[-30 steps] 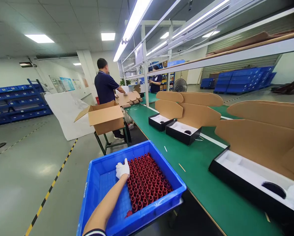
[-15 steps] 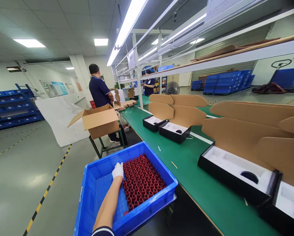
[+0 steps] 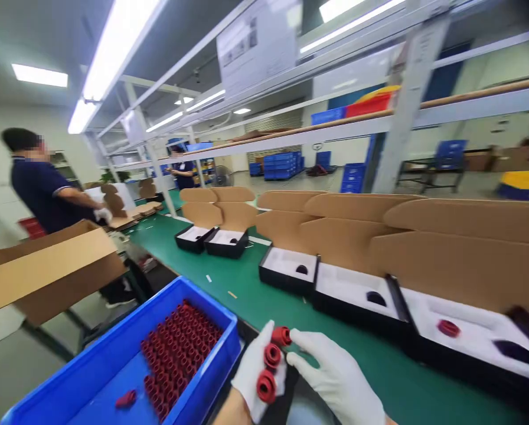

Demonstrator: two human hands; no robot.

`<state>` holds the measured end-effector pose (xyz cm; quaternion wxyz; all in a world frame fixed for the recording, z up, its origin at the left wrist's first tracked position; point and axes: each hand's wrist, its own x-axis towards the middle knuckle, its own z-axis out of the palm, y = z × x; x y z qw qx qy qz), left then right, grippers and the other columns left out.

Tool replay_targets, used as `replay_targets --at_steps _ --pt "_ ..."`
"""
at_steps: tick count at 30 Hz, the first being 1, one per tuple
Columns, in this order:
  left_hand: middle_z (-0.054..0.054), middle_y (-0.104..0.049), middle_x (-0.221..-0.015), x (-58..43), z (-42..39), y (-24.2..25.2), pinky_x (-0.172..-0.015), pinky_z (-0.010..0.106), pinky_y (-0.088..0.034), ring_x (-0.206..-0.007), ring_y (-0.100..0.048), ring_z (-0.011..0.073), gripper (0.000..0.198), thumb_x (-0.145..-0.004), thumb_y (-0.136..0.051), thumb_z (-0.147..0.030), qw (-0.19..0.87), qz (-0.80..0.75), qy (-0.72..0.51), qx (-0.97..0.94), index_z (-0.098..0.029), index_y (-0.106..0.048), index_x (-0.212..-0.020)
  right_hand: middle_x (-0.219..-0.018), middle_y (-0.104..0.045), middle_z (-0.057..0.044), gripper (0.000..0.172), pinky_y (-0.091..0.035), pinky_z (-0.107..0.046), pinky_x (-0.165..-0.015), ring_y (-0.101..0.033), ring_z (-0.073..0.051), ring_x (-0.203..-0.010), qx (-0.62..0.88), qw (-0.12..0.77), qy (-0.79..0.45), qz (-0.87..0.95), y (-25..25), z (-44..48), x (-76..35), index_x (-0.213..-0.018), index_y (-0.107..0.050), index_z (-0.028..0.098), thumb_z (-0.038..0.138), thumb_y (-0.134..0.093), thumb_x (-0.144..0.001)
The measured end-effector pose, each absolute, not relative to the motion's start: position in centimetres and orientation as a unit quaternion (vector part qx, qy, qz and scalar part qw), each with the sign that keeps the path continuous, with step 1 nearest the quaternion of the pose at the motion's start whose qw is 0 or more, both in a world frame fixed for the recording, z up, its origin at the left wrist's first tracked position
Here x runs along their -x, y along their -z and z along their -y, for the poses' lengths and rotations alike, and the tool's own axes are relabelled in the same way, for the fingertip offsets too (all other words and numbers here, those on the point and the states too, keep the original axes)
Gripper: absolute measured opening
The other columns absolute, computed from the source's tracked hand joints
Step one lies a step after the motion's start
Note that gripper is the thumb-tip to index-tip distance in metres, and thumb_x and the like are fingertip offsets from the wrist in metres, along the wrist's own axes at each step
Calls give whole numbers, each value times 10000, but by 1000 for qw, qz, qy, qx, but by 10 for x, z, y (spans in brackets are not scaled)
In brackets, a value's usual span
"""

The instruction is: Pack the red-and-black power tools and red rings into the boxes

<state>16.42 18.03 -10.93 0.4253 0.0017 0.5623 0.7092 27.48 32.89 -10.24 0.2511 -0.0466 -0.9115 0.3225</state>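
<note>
My left hand (image 3: 254,372), in a white glove, is closed around several small red tubular parts (image 3: 265,386) with hollow ring-shaped ends, lined up between thumb and fingers. My right hand (image 3: 335,372), also gloved, is right beside it with thumb and forefinger apart. Its fingertips are at the uppermost red part (image 3: 282,336); whether they touch it I cannot tell. To the left, a blue bin (image 3: 211,378) holds many upright red parts in tight rows, and one red part (image 3: 126,399) lies on its side there.
Black boxes (image 3: 286,282) with white foam and raised brown lids line the green bench (image 3: 247,307). In the nearest box (image 3: 424,295) sits a red round part (image 3: 449,328). An open carton (image 3: 56,265) stands left, near a person (image 3: 47,189). A shelf rail (image 3: 268,139) runs overhead.
My view has swung right. The hand that was in the blue bin is out of it; my left hand now holds several red parts by the bench, and my right hand has come into view.
</note>
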Motion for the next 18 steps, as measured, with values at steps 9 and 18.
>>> replay_targets --at_steps 9,18 --pt "-108 -296 -401 -210 -281 109 -301 192 -185 -280 -286 61 541 -697 -698 -691 545 -406 -729 -82 -191 -495 -735 -777 -637 0 116 -435 -268 -652 -582 -148 -703 203 180 -239 932 42 -428 -285 -775 -619 205 310 -593 -815" --pt "-94 -290 -430 -141 -303 105 -307 179 -43 -277 -225 48 385 -998 -312 -473 535 -331 -775 56 -180 -491 -824 -924 -650 -41 367 -507 -329 -771 -610 -168 -815 250 73 -149 954 24 -504 -187 -960 -644 145 500 -556 -939"
